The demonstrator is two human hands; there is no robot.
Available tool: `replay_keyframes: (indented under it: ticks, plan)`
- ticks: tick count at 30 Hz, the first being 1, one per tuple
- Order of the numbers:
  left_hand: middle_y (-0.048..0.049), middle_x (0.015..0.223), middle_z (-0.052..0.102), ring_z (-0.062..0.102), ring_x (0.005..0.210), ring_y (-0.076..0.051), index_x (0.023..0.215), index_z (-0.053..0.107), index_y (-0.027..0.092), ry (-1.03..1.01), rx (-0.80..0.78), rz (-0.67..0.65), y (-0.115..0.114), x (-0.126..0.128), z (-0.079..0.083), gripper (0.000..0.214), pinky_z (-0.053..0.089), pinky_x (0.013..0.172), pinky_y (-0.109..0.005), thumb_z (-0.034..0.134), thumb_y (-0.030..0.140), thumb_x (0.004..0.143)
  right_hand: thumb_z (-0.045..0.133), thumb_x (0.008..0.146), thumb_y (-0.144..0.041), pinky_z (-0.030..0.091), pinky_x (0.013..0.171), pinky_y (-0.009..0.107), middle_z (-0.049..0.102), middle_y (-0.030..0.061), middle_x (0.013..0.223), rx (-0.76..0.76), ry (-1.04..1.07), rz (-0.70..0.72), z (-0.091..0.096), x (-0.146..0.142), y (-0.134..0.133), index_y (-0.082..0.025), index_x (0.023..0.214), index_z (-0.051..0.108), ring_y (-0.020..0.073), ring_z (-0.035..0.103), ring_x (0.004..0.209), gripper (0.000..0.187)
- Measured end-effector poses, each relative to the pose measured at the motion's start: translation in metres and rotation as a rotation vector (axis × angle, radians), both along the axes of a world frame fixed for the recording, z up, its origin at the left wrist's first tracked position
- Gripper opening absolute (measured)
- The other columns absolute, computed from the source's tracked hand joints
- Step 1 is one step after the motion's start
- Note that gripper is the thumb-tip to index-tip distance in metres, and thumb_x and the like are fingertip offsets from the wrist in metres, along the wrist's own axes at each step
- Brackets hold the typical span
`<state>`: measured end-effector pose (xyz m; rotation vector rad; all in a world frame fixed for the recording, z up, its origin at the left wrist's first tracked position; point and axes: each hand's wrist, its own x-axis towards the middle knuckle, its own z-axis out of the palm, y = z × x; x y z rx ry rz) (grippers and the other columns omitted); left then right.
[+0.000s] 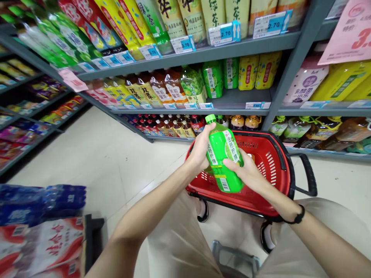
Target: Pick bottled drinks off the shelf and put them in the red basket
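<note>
A large green drink bottle (223, 148) with a green cap and white label is held tilted over a red wheeled shopping basket (272, 154). My left hand (199, 148) wraps around the bottle's upper left side near the neck. My right hand (246, 172) grips its lower right side, fingers across the label. Both hands are closed on the bottle. A black band sits on my right wrist. The basket's black handle (308, 173) sticks out to the right.
Grey shelves (232, 48) full of bottled drinks with blue price tags run ahead. The pale tiled aisle floor (95, 154) stretches left. Wrapped packs in blue and red (40, 231) lie at lower left. My knees are below.
</note>
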<state>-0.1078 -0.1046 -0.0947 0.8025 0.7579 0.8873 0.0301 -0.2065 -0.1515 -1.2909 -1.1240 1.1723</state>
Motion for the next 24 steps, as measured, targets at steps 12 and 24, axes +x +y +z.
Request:
replay_keyframes:
  ticks: [12,24]
  plan:
    - [-0.0097,0.096,0.077,0.072,0.075,-0.019,0.101,0.068,0.016,0.089,-0.058,0.05,-0.014,-0.008,-0.009,0.049,0.061,0.077,-0.033,0.083,0.06,0.088,0.095,0.07,-0.056,0.058,0.103,0.051,0.074,0.0132,0.137,-0.062,-0.211,0.025,-0.001,0.002,0.015,-0.022,0.14,0.058,0.0326,0.072,0.12,0.086]
    - [-0.0146,0.14,0.072,0.066,0.133,-0.033,0.139,0.066,0.016,0.098,0.22,-0.088,-0.006,-0.019,-0.013,0.066,0.049,0.116,-0.046,0.084,0.05,0.086,0.093,0.064,-0.064,0.067,0.079,0.044,0.082,0.0086,0.1,-0.26,0.506,-0.125,0.022,-0.004,0.014,-0.021,0.107,0.072,0.0316,0.079,0.091,0.064]
